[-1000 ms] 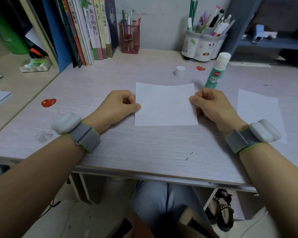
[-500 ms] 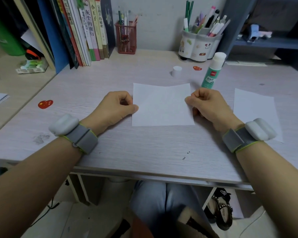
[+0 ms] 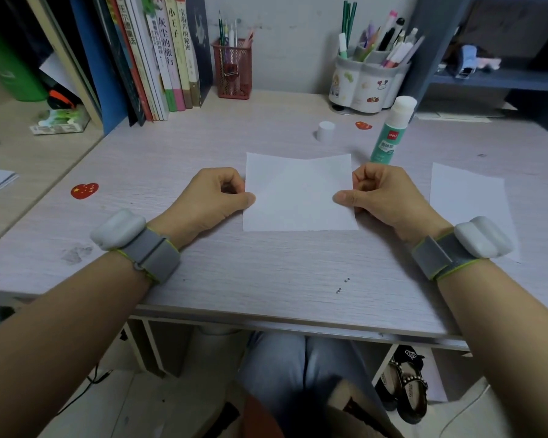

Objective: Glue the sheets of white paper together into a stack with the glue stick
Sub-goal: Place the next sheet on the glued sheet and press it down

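White paper [image 3: 299, 193] lies flat in the middle of the pale wood-grain desk [image 3: 234, 273], a little back from the front edge, and I have it by both side edges. My left hand [image 3: 211, 200] is curled into a loose fist at the sheet's left edge, thumb lying on top of the paper and pinching it against the folded fingers. My right hand [image 3: 382, 197] does the same at the right edge, thumb tip pressed onto the sheet, knuckles tucked under. Whether this is one sheet or several already stuck together I cannot tell from above. A second white sheet [image 3: 469, 200] lies toward the right edge of the desk, well apart from the first, with my right wrist band [image 3: 462, 248] covering its near corner. The glue stick [image 3: 393, 131] stands upright just behind my right hand, green label facing me, its white tip bare. Its white cap [image 3: 325, 131] sits on its own farther back, to the left of the stick. Along the back edge stand a row of books [image 3: 168, 58], a red mesh pen holder [image 3: 233, 71] and a white pen pot [image 3: 366, 83] full of pens. A red heart sticker [image 3: 84, 190] is stuck near the left edge, and another red sticker [image 3: 363, 125] lies just in front of the pen pot.
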The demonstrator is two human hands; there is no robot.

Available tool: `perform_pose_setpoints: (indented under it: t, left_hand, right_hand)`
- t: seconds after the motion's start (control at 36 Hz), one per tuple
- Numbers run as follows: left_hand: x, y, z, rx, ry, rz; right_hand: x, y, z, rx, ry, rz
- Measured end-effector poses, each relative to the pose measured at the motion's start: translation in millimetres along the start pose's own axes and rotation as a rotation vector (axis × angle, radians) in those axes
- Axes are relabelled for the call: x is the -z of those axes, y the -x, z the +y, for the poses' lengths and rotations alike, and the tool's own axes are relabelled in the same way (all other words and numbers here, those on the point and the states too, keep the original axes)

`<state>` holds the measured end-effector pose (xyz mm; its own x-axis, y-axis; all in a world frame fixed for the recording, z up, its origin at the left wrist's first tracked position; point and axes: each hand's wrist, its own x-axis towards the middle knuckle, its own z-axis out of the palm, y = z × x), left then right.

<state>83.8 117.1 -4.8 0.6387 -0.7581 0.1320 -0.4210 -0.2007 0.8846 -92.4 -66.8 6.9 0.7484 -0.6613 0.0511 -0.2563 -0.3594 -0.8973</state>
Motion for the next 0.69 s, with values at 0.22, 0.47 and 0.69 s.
perform_pose_setpoints:
  t: [0.22,0.47,0.69]
  left_hand:
    - [0.4,0.0,-0.3,0.003,0.001,-0.007]
    - [-0.5,0.5,-0.5,0.000,-0.003,-0.004]
    - [-0.3,0.7,0.3,-0.002,-0.009,0.003]
  right_hand:
    - [0.2,0.0,-0.3,-0.008,0.004,0.000]
    - [0.7,3.1,-2.8,-0.004,0.001,-0.030]
    - [0.8,2.0,-0.2,-0.016,-0.026,-0.039]
